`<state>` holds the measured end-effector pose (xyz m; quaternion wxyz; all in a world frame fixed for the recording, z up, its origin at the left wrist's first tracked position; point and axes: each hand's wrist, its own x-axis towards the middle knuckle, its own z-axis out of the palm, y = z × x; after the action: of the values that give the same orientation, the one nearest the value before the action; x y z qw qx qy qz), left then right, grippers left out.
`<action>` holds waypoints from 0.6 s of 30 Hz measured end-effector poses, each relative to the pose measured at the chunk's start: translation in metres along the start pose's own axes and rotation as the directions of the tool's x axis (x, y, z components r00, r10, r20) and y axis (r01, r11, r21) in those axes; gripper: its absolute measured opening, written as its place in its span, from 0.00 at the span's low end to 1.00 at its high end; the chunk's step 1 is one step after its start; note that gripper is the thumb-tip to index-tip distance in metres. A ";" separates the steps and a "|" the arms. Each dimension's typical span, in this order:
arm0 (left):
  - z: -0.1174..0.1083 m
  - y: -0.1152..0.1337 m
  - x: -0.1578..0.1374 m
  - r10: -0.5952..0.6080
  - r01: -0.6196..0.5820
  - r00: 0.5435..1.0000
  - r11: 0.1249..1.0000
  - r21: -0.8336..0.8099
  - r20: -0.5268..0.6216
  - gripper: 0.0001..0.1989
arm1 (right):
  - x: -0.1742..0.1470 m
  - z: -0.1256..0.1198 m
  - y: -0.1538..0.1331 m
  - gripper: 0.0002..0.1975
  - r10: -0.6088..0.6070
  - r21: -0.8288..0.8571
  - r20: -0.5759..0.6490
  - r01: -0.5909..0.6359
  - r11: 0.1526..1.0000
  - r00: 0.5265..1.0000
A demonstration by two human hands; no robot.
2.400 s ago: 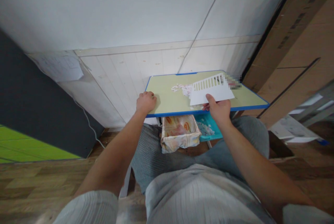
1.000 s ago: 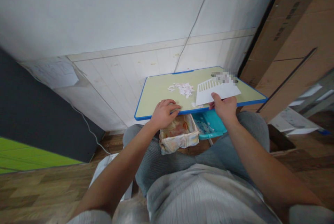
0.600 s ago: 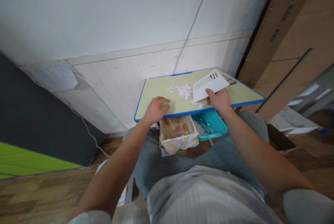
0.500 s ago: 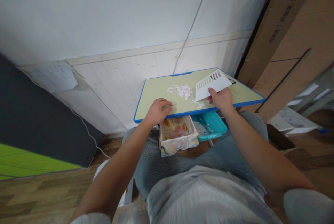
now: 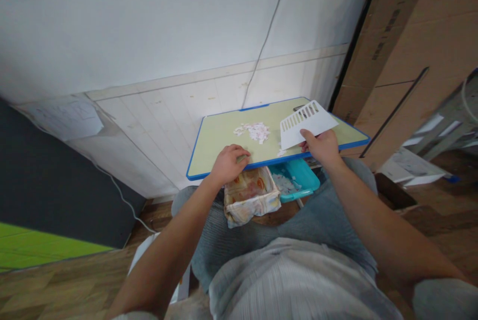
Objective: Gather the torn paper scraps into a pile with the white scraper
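Note:
My right hand (image 5: 321,147) pinches the lower right part of a white card (image 5: 306,125) with a row of slots cut through it. The card is held tilted over the right half of a pale green table (image 5: 220,136) with a blue rim. Left of the card lies a pile of small white paper pieces (image 5: 257,132), and a few more bits (image 5: 281,152) show below its lower corner. At the table's front edge, my left hand (image 5: 229,163) rests with fingers loosely bent, thumb apart, and nothing visible in it.
Below the front edge are a cloth-lined box (image 5: 252,208) and a turquoise basin (image 5: 308,180) holding paper scraps. Behind the card, a small dark-framed object (image 5: 298,108) is partly hidden. The wall (image 5: 168,116) stands behind the table, and tall cardboard (image 5: 392,71) at the right.
The right hand has shifted the card slightly right and down relative to the table, uncovering the dark-framed object behind it. The left hand has moved slightly right along the edge. The view has shifted slightly.

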<state>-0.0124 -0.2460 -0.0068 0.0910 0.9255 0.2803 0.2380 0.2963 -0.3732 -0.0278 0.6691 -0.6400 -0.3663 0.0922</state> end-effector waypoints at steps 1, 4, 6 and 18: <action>0.001 0.004 0.001 0.002 -0.002 1.000 1.000 0.008 -0.002 0.13 | 0.000 -0.001 0.002 0.16 0.007 0.001 -0.003 -0.007 1.000 1.000; 0.008 0.021 0.010 0.037 -0.037 0.999 0.999 0.038 -0.004 0.14 | 0.002 -0.005 0.006 0.17 0.024 0.007 -0.035 -0.023 1.000 0.999; 0.016 0.036 0.019 0.103 -0.104 0.995 0.993 0.061 0.015 0.14 | 0.004 -0.006 0.009 0.17 0.032 0.017 -0.045 -0.031 0.999 0.998; 0.035 0.070 0.056 0.154 -0.177 0.972 0.977 0.123 0.176 0.19 | 0.002 -0.004 0.013 0.15 0.054 0.052 -0.034 -0.052 0.997 0.998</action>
<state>0.0793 -0.2739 0.0053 0.0297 0.9663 0.2092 0.1470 0.3044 -0.3730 -0.0391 0.6890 -0.6336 -0.3349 0.1078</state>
